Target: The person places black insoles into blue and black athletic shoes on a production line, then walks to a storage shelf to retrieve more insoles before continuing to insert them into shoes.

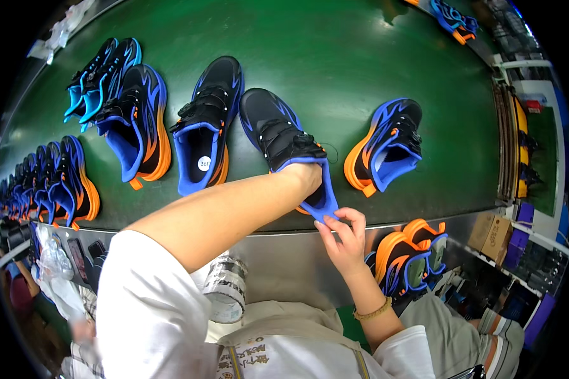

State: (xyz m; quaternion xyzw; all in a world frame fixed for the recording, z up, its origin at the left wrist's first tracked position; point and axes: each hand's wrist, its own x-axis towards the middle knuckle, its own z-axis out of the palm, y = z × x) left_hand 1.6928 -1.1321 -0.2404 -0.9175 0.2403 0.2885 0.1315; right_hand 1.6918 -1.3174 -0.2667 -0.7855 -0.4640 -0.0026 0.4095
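A black and blue sneaker lies on the green work surface, its toe pointing away from me. My left hand reaches down into its opening, so those fingers are hidden inside. With thumb and fingers, my right hand pinches the blue heel collar at the near edge. Just left of it lies a matching sneaker with a round white sticker on its insole. Farther left rests another sneaker with an orange sole. To the right, a separate sneaker stands apart.
Light-blue-trimmed sneakers sit at the far left, above a row of several blue and orange sneakers. Below the surface's metal edge are a tape-wrapped cylinder and more orange-soled sneakers. Cardboard boxes stand at right.
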